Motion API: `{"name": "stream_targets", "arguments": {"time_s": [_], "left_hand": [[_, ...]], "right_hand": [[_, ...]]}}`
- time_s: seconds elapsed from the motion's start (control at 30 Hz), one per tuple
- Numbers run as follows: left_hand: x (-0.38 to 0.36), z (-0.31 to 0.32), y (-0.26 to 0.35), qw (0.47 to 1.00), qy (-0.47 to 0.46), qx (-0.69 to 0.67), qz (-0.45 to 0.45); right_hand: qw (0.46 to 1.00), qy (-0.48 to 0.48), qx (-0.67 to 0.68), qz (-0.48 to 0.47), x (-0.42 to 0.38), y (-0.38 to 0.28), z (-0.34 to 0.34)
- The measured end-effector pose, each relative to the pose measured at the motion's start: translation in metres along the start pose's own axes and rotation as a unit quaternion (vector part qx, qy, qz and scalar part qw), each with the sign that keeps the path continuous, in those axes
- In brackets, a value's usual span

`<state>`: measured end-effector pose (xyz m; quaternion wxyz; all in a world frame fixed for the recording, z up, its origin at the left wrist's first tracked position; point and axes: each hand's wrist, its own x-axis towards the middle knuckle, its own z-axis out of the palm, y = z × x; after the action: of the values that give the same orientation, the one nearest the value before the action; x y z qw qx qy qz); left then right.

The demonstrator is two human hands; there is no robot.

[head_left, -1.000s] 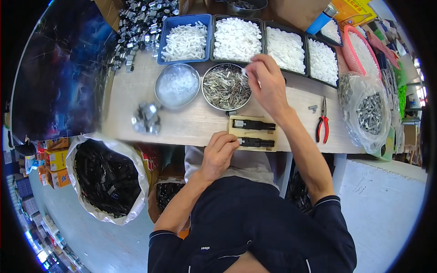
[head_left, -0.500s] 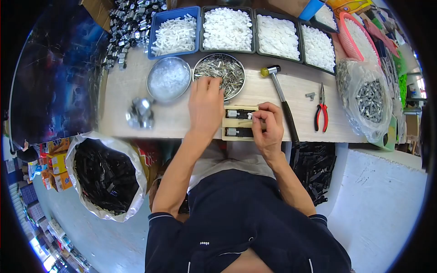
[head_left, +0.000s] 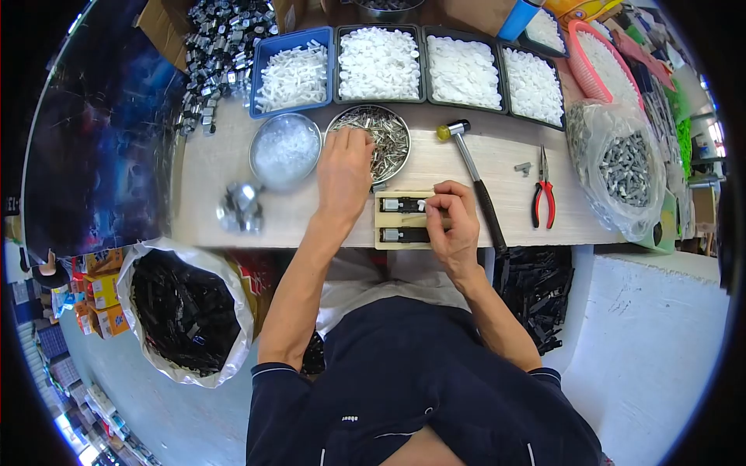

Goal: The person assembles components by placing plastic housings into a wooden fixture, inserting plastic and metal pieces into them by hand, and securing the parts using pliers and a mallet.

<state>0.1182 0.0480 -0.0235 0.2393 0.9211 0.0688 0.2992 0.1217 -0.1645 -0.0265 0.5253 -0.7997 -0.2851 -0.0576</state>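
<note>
My left hand [head_left: 344, 175] reaches into a round metal bowl [head_left: 407, 155] of small metal pins [head_left: 388, 138]. Its fingers are curled together and their tips are hidden, so what they hold does not show. My right hand [head_left: 454, 225] is closed at the right side of a cream-coloured fixture [head_left: 381, 218]. A small white piece [head_left: 422, 205] sits at its pinched fingertips. In the fixture lie two black parts, one above the other, each with a silver metal block [head_left: 391, 234]; my right fingers cover the right end of the lower one.
Right of the fixture lie a hammer [head_left: 484, 194] and red-handled pliers [head_left: 544, 203]. Trays of white plastic pieces [head_left: 378, 62] line the back. A dish of clear pieces [head_left: 285, 147] and shiny metal parts [head_left: 241, 208] are at left. A bag of black parts [head_left: 186, 307] stands below.
The view has tilted, so the table appears lower. My left hand has moved slightly farther over the pin bowl. My right hand stays at the fixture with the white piece at its fingertips.
</note>
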Motion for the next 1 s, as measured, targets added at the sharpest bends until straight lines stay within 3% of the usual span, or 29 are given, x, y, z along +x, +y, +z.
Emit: {"name": "stream_targets", "arguments": {"time_s": [0.07,0.1,0.17,0.27,0.37,0.6,0.93,1.0], "left_hand": [[-0.007,-0.004,0.003,0.999,0.024,-0.035,-0.003],[-0.012,-0.011,0.013,0.99,-0.005,-0.124,-0.072],[-0.026,-0.027,0.043,0.93,-0.067,-0.296,-0.207],[-0.051,-0.029,0.063,0.827,-0.124,-0.479,-0.265],[-0.07,-0.026,0.074,0.753,-0.148,-0.556,-0.318],[-0.084,-0.026,0.09,0.705,-0.104,-0.612,-0.344],[-0.087,-0.036,0.088,0.7,-0.145,-0.593,-0.37],[-0.084,-0.043,0.088,0.691,-0.167,-0.58,-0.398]], "right_hand": [[1.0,0.001,0.014,0.021,0.005,-0.006,-0.004],[1.0,0.006,0.017,0.022,0.008,-0.011,-0.006],[0.997,0.014,0.055,0.047,0.008,-0.014,-0.005],[0.982,0.011,0.146,0.12,0.004,-0.016,-0.002],[0.965,-0.001,0.192,0.176,-0.005,-0.023,0.0],[0.965,-0.012,0.188,0.182,-0.013,-0.037,-0.005],[0.98,-0.025,0.142,0.138,-0.023,-0.034,-0.008],[0.998,-0.028,0.034,-0.045,-0.021,-0.022,-0.012]]}}
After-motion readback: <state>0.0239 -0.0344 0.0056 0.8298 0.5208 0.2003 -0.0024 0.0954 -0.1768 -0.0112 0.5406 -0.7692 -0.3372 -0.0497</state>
